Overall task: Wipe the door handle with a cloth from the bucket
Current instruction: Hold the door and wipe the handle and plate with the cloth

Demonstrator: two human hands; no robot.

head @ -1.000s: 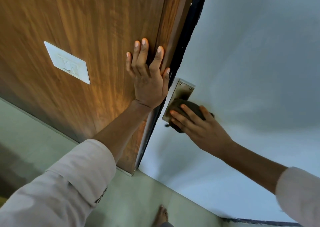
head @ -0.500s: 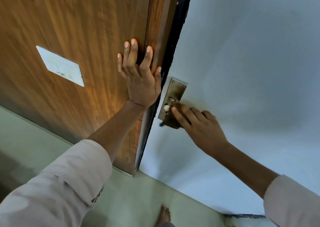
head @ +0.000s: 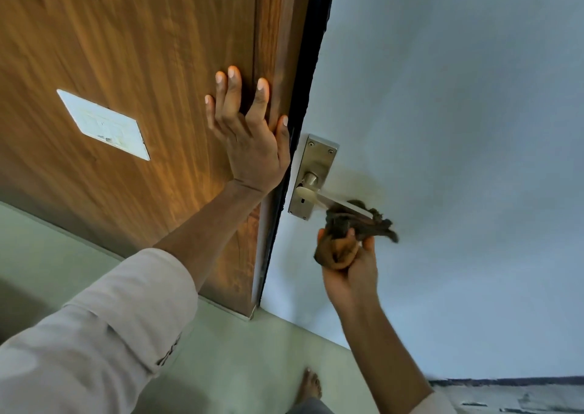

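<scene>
A metal lever door handle [head: 319, 196] on a brass-coloured backplate [head: 317, 160] sits at the left edge of the pale grey door [head: 458, 129]. My right hand [head: 350, 265] is below the lever and grips a dark brown cloth [head: 354, 224], which is bunched around the lever's outer end. My left hand [head: 249, 135] lies flat, fingers spread, on the wooden panel [head: 126, 50] beside the black door edge. No bucket is in view.
A white switch plate [head: 102, 125] is set in the wooden panel to the left. The floor [head: 237, 350] is pale green tile, and my bare foot [head: 311, 385] shows at the bottom. A dark strip [head: 505, 381] runs along the lower right.
My right hand has slid the cloth from the backplate and handle hub out to the lever's end and dropped below it, uncovering the plate and hub. My left hand stays pressed on the wood.
</scene>
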